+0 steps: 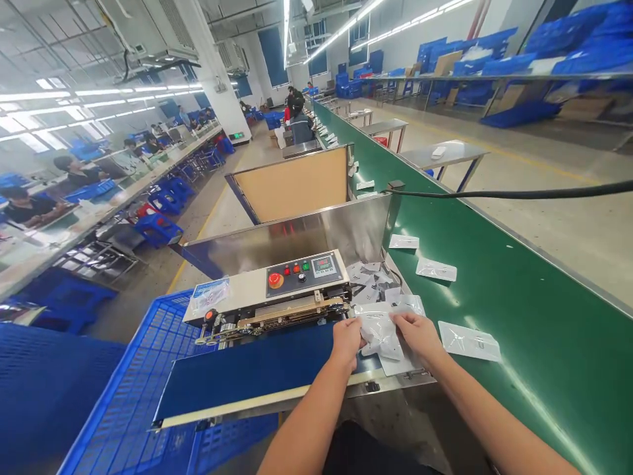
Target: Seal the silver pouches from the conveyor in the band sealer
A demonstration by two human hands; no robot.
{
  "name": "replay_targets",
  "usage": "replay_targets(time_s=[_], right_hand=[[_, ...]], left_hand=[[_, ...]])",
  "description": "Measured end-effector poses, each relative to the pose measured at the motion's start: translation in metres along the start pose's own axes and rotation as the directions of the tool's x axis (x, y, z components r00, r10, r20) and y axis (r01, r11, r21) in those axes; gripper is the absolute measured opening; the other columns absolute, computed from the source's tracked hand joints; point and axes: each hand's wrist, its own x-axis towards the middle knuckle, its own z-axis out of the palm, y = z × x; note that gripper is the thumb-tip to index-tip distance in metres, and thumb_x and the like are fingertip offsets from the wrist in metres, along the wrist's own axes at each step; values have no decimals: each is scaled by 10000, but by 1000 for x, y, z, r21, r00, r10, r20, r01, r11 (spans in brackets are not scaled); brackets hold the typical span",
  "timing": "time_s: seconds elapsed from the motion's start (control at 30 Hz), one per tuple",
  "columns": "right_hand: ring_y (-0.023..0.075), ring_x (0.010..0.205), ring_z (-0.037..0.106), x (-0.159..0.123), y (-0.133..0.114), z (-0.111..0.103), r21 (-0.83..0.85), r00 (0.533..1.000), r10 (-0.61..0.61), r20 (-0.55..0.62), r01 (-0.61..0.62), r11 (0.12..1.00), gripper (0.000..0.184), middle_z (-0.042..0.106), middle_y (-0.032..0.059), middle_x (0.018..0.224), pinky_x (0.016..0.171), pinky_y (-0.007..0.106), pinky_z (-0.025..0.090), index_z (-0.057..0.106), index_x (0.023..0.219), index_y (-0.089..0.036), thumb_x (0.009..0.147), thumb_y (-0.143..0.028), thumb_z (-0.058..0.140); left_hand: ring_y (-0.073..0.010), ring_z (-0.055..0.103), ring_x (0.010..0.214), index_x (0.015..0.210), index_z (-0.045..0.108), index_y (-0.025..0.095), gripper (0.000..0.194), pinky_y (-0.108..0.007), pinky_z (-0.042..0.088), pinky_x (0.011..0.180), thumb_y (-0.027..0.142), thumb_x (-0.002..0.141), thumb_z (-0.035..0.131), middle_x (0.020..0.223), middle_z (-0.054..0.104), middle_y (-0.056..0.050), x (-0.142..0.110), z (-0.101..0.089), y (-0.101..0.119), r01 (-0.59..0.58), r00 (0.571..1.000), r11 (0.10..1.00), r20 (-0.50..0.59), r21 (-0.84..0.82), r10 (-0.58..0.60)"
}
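Head view: a white plastic pouch (380,336) is gripped firmly at both sides by the left hand (347,341) and right hand (418,334), apparently to keep it squared toward the adjacent band sealer (306,280).

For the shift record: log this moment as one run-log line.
left hand: holding white pouch | right hand: holding same white pouch | nearby: band sealer | green conveyor belt
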Motion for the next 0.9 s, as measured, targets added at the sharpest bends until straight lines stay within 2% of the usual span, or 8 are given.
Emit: replay_targets(time_s=[0.1,0.2,0.33,0.5,0.63,0.73,0.8,0.9], right_hand=[[141,514,523,3,-9,11,38,994,98,52,-100,994,375,615,3,563,511,269,416,672,670,-203,787,-555,721],[142,514,518,5,-14,23,69,986,137,95,-144,987,359,587,-11,549,520,273,423,670,667,-210,747,-551,751],[142,518,530,9,-18,40,119,969,200,146,-218,969,343,590,-18,552,530,273,447,689,656,-215,681,-534,813],[143,547,567,8,-19,65,135,952,223,207,-254,958,353,623,-8,576,575,277,532,709,640,-215,640,-523,883],[133,580,604,-1,-21,94,162,938,228,261,-276,947,383,637,-18,601,645,271,593,731,690,-192,628,-529,903],[156,664,691,-14,-24,111,166,914,227,335,-295,941,392,713,9,683,695,270,626,754,754,-184,636,-524,909],[187,742,751,-25,-25,115,125,889,249,384,-317,940,417,775,50,789,699,278,641,780,821,-174,632,-518,922],[231,812,801,-43,-23,103,45,852,260,454,-314,948,490,822,105,926,702,305,658,800,905,-169,642,-562,926]], left_hand=[[-197,706,664,929,784,70,508,-322,573,659,522,736,915,797,766,-139,7,-7,5,54,998,997,-25,-50,-56],[-205,727,687,906,791,82,456,-323,592,672,478,727,929,806,777,-136,5,-17,11,75,995,994,-60,-84,-81],[-200,722,691,861,806,101,405,-319,600,677,449,707,943,800,782,-127,2,-32,17,60,991,992,-113,-115,-73],[-192,687,659,818,812,105,461,-311,574,636,498,636,972,767,767,-117,-2,-57,18,2,982,991,-187,-133,-27],[-171,641,615,754,793,112,533,-282,516,582,582,584,979,705,729,-89,-7,-84,16,-64,971,989,-236,-137,30],[-135,576,574,770,801,108,580,-260,463,550,619,564,980,685,703,-67,-14,-110,16,-118,954,986,-288,-121,79],[-129,563,579,829,822,103,603,-259,454,555,635,583,967,707,706,-65,-21,-128,16,-149,940,983,-324,-104,108],[-137,576,614,857,835,100,595,-265,462,580,641,629,934,740,709,-73,-30,-156,15,-186,918,980,-369,-75,146]])
